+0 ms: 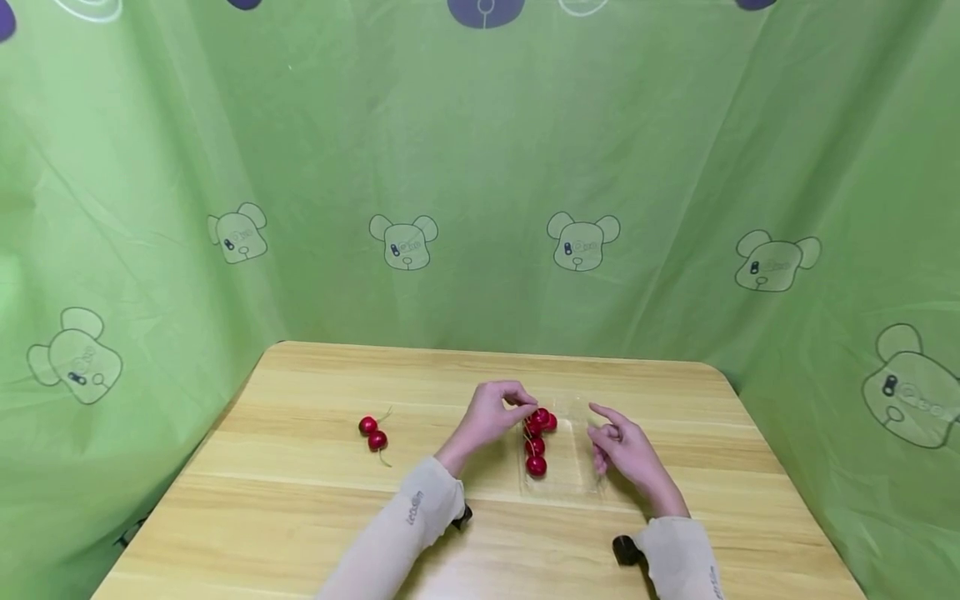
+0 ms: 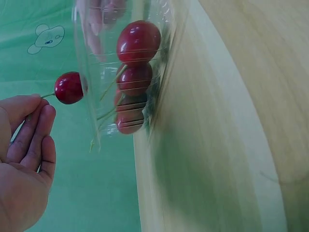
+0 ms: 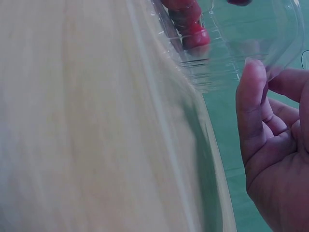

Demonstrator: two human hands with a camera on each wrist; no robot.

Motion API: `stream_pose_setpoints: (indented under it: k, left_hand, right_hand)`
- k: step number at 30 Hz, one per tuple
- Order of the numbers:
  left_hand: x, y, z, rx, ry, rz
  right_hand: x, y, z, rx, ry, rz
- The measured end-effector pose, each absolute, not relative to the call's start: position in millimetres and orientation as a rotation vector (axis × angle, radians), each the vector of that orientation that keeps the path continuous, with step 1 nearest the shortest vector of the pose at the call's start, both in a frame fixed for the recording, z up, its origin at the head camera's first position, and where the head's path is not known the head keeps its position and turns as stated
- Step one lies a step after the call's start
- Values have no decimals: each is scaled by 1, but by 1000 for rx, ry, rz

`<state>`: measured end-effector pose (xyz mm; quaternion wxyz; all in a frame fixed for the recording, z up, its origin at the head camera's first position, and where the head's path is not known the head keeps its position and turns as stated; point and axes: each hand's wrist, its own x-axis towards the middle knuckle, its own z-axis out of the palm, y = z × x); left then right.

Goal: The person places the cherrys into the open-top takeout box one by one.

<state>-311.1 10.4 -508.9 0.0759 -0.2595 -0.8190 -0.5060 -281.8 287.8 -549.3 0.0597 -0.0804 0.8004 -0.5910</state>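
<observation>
A clear plastic box (image 1: 573, 475) sits on the table in the head view, with several red cherries (image 1: 536, 466) in a row along its left side. My left hand (image 1: 491, 412) is over the box's left edge. Thumb and forefinger pinch the thin green stem of one cherry (image 2: 69, 88), which hangs beside the box wall in the left wrist view. At the box's right side, my right hand (image 1: 626, 450) holds the edge between thumb (image 3: 252, 92) and forefinger, its other fingers curled in.
Two more cherries with stems (image 1: 377, 440) lie together on the wooden table (image 1: 300, 517), left of my left hand. A green curtain (image 1: 480, 150) printed with bear heads hangs behind and along both sides of the table.
</observation>
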Motion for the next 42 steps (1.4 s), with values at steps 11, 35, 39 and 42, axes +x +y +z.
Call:
stream_pose_setpoints:
  k: [11,35,39,42]
  left_hand:
    - [-313,20,-515,-765,-2498,-1538]
    - [-318,29,-526,-793,-2574,-1464]
    - [-319,29,-528,-792,-2593,-1430]
    - [-318,29,-528,-793,-2611,-1402]
  right_hand:
    - [-279,286,-546,-247,2400,-1816]
    - [-278,283,-545,-277,2415,-1782]
    - [-278,282,-546,-280,2404,-1793]
    - [-278,281,-546,-279,2408,-1783]
